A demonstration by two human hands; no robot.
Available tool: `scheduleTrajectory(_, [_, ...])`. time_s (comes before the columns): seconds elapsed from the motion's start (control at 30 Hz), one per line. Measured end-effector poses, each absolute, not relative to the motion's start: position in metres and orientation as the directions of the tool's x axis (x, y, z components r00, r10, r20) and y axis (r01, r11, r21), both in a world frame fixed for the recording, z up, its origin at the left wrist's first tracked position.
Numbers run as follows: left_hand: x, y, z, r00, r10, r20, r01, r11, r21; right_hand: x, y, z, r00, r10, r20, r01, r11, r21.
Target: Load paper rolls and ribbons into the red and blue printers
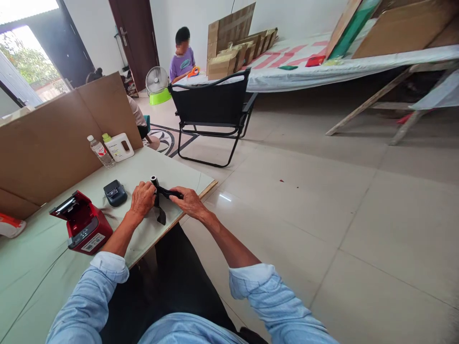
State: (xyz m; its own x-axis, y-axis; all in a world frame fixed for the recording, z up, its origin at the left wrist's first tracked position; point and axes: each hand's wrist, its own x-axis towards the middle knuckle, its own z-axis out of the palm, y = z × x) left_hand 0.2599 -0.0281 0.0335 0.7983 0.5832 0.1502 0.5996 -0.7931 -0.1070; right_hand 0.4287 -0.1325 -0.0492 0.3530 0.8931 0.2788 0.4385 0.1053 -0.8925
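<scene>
At the table's near edge, my left hand [143, 198] is closed on one side of a black object [165, 192] with a long arm and a flat piece hanging down. Its exact kind I cannot make out. My right hand [190, 203] grips the other end, thumb and fingers pressed on the black arm. Between the hands, a small white roll with a dark centre [154, 180] stands by the object's top; whether it is attached is unclear. Left of my left hand sit a small dark grey device [115, 192] and a red label printer [88, 224] with its lid raised.
A water bottle [101, 151] and a white jug with green cap [120, 147] stand against a cardboard panel [64, 129] on the table [36, 267]. Beyond are a black folding chair [211, 105], a fan [157, 81], a seated person [181, 59] and a long table with cardboard boxes [224, 64].
</scene>
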Motion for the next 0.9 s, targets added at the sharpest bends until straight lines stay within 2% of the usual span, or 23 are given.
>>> scheduleTrajectory(0.2, [0.245,-0.030,0.036,0.781,0.594,0.190,0.596,-0.801,0.057,0.428,-0.131,-0.050,0.350,0.899,0.262,0.451,0.084,-0.889])
scheduleTrajectory(0.37, [0.213,-0.038,0.051,0.723,0.598,0.347,0.547,-0.802,0.241,0.429,-0.130,-0.055,0.332,0.901,0.278,0.478,0.093,-0.873])
scheduleTrajectory(0.43, [0.199,-0.045,0.062,0.691,0.608,0.391,0.518,-0.794,0.319,0.428,-0.131,-0.053,0.357,0.876,0.325,0.499,0.116,-0.859])
scheduleTrajectory(0.57, [0.175,-0.064,0.083,0.633,0.651,0.419,0.485,-0.755,0.441,0.415,-0.137,-0.039,0.388,0.765,0.514,0.546,0.259,-0.797])
scheduleTrajectory(0.77, [0.149,-0.086,0.094,0.556,0.700,0.448,0.431,-0.704,0.564,0.349,-0.137,-0.027,0.172,0.727,0.665,0.611,0.450,-0.651])
scheduleTrajectory(0.9, [0.127,-0.099,0.085,0.509,0.747,0.427,0.447,-0.653,0.611,0.302,-0.137,-0.033,0.120,0.647,0.753,0.544,0.591,-0.595])
